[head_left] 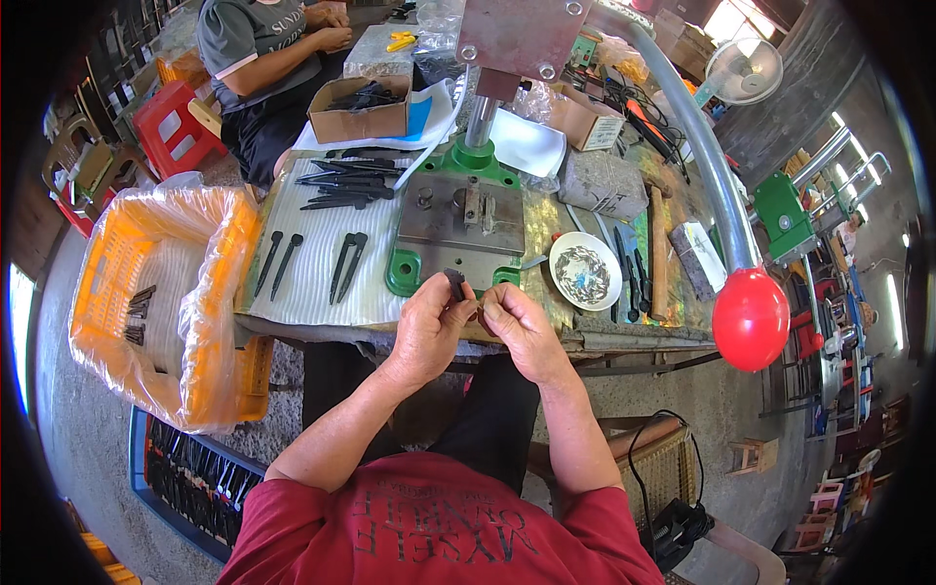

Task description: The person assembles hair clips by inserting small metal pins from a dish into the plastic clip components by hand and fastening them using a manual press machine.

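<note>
Both hands meet at the desk [546,322] edge. The left hand [429,327] pinches a small black clip [455,284]; the right hand [517,327] pinches its end too. Best to hold it steady.

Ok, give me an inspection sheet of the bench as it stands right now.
Surface: worktable, white ribbed mat on its left part.
Job's things: small dark piece pinched in the left hand; right hand touching it.
Press: green-based hand press, red ball lever.
Clutter: black pointed parts on the mat, white dish of small metal bits, cardboard box, orange basket.
Cables: black cord at the lower right.
Surroundings: a seated person across the table, fan.
</note>
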`<action>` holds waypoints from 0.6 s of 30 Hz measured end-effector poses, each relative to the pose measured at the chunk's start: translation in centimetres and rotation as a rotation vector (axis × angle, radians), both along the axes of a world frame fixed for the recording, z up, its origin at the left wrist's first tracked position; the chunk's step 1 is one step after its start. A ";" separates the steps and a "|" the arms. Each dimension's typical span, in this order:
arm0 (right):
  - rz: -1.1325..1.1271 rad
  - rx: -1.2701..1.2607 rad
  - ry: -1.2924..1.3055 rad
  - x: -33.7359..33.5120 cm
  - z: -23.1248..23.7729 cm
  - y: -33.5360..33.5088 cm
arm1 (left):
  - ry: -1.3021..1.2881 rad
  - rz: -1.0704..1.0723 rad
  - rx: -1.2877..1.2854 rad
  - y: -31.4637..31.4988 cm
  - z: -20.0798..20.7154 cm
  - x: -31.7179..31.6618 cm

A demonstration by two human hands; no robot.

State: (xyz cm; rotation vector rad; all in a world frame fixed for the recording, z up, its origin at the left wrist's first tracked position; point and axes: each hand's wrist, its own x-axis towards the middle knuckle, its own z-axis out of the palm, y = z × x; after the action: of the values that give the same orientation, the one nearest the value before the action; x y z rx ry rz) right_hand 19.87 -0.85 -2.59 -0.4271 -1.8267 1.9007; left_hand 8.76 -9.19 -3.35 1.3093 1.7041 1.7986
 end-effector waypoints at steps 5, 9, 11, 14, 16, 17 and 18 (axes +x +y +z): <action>-0.058 0.045 0.021 -0.3 -0.1 -0.7 | 0.022 0.018 0.000 -0.1 0.2 0.1; -0.090 0.034 0.061 -0.5 -0.4 -1.0 | -0.092 -0.020 0.004 0.0 -0.6 0.0; -0.101 0.041 0.089 -0.6 -0.6 -1.1 | -0.147 -0.047 -0.019 -0.1 -0.6 -0.1; -0.164 0.115 0.043 -0.4 -0.8 -1.3 | -0.332 -0.115 -0.030 -0.2 -0.3 -0.3; -0.237 0.096 0.102 -0.5 -1.1 -1.5 | -0.461 -0.155 -0.017 -0.4 -0.2 -0.4; -0.236 0.097 0.102 -0.4 -1.1 -1.7 | -0.610 -0.170 0.011 -0.4 -0.2 -0.5; -0.263 0.071 0.130 -0.4 -1.2 -2.0 | -0.758 -0.184 0.039 -0.5 -0.3 -0.6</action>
State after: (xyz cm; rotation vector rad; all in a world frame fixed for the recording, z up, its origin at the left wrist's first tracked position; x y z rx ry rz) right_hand 19.47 -2.83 -3.77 -0.4817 -1.6585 1.6421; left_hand 8.17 -9.64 -3.64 0.6229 1.0961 1.8788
